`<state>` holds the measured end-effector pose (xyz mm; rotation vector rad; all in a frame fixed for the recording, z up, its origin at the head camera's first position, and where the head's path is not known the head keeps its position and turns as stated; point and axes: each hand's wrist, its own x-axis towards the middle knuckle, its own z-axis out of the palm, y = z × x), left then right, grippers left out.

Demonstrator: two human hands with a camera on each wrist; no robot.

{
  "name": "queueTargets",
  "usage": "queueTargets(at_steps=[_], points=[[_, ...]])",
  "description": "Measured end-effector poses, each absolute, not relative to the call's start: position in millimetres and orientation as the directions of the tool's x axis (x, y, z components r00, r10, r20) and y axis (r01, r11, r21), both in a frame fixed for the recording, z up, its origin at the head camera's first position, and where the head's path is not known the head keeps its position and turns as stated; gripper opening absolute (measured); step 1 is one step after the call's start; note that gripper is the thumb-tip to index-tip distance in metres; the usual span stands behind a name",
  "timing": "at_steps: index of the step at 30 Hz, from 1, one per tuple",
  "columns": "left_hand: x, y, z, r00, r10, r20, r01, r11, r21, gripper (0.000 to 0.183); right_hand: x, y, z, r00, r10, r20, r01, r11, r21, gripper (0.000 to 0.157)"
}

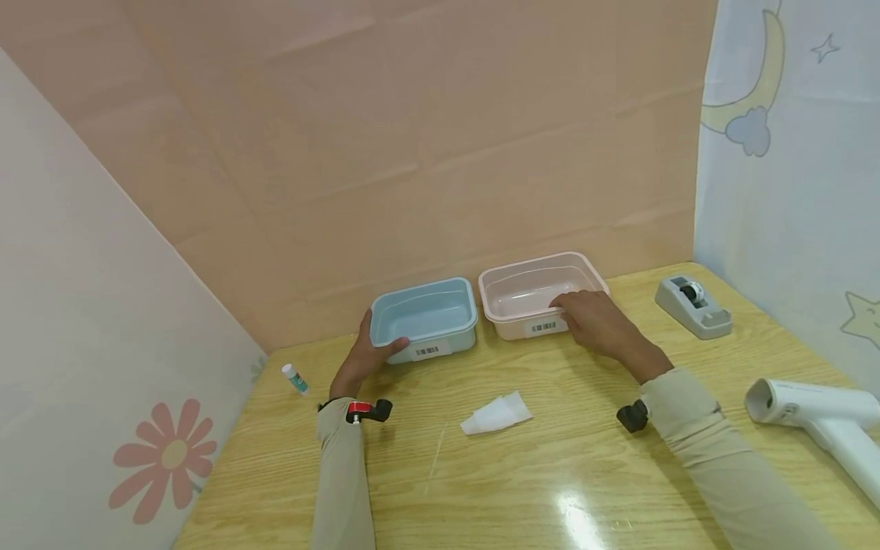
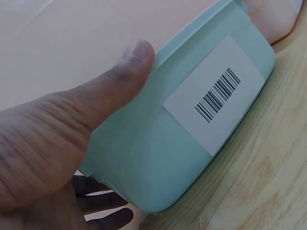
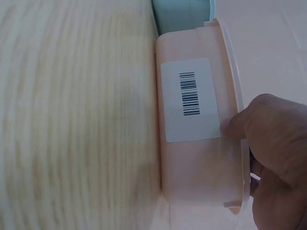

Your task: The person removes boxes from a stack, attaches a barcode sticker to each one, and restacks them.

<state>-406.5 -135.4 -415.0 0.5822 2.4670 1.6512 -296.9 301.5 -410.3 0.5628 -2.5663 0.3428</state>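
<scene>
In the head view a light blue plastic basin [image 1: 422, 313] stands on the table against the back wall. My left hand [image 1: 364, 355] grips its front left corner. The thumb [image 2: 120, 79] lies along the front rim, and the other fingers are on the left side. Right beside it stands a pale pink basin [image 1: 509, 328]. My right hand [image 1: 594, 322] pinches its front rim near the right end, thumb outside by the barcode label [image 3: 191, 100] and fingers over the inside. A second barcode label [image 2: 218, 96] is on the blue basin's front. Both basins look bare inside.
Folded white paper [image 1: 497, 413] lies mid-table in front of the basins. A glue stick [image 1: 296, 379] lies at the left. To the right are a grey tape dispenser [image 1: 694, 307] and a white scanner-like device [image 1: 818, 412]. Walls enclose the table [image 1: 481, 489] at back and sides.
</scene>
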Motion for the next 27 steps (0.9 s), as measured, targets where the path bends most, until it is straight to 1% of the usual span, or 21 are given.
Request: queueTargets(at_steps=[5, 12, 17, 24, 27], points=[[-404, -137, -413, -0.907, 0.405, 0.117, 0.245, 0.28, 0.928, 0.097, -300, 301, -413, -0.783, -0.321, 0.532, -0.436, 0.894, -0.103, 0.022], [-405, -140, -416, -0.898, 0.406, 0.168, 0.299, 0.286, 0.91, 0.095, -303, 299, -414, -0.782, -0.308, 0.542, -0.424, 0.9, -0.101, 0.021], [-405, -141, -417, -0.892, 0.413, 0.185, 0.324, 0.296, 0.899, 0.097, -303, 296, -414, -0.785, -0.295, 0.544, -0.42, 0.9, -0.118, 0.025], [-386, -137, -391, -0.902, 0.423, 0.082, 0.236, 0.325, 0.916, 0.102, -300, 294, -406, -0.763, -0.295, 0.576, -0.424, 0.9, -0.099, 0.035], [-385, -137, -388, -0.897, 0.435, 0.075, 0.234, 0.323, 0.917, 0.101, -297, 292, -399, -0.755, -0.288, 0.589, -0.42, 0.902, -0.097, 0.036]])
